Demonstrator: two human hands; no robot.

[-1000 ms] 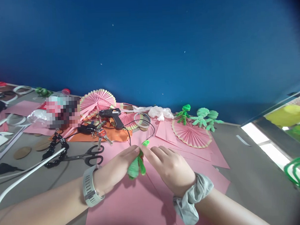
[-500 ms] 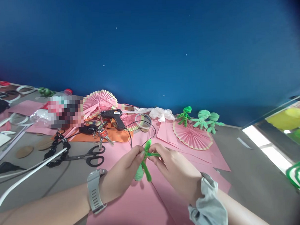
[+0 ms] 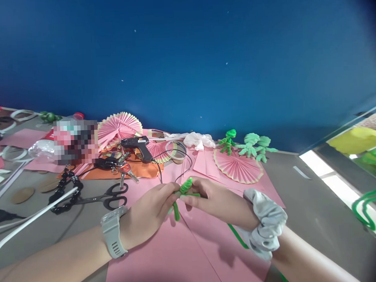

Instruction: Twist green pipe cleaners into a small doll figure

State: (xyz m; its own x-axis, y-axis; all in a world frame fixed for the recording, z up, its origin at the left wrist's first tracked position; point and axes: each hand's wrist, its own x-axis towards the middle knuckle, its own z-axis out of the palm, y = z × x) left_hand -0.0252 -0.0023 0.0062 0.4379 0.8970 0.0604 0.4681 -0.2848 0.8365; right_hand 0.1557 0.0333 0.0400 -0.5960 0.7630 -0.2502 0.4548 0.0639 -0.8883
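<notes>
Between my two hands is a small figure of twisted green pipe cleaners (image 3: 186, 185), with a coiled bright green top and a strand hanging below. My left hand (image 3: 153, 210) is closed in a pinch on its left side. My right hand (image 3: 210, 198) pinches it from the right, thumb and forefinger around a green strand. Part of the figure is hidden by my fingers. Under my right wrist a loose green pipe cleaner strand (image 3: 238, 236) shows. Beneath both hands lie sheets of pink paper (image 3: 167, 257).
Black scissors (image 3: 111, 196), keys (image 3: 125, 173) and a black glue gun (image 3: 139, 146) lie to the left. A tape roll (image 3: 176, 150) stands beyond my hands. Green pipe cleaner figures (image 3: 251, 143) rest near a pink paper fan (image 3: 238, 166). A blue wall (image 3: 185, 67) rises behind.
My right hand has turned, its wrist rising and its fingers closing further over the green figure. The coiled top now leans right. A green strand has come into sight beneath my right wrist.
</notes>
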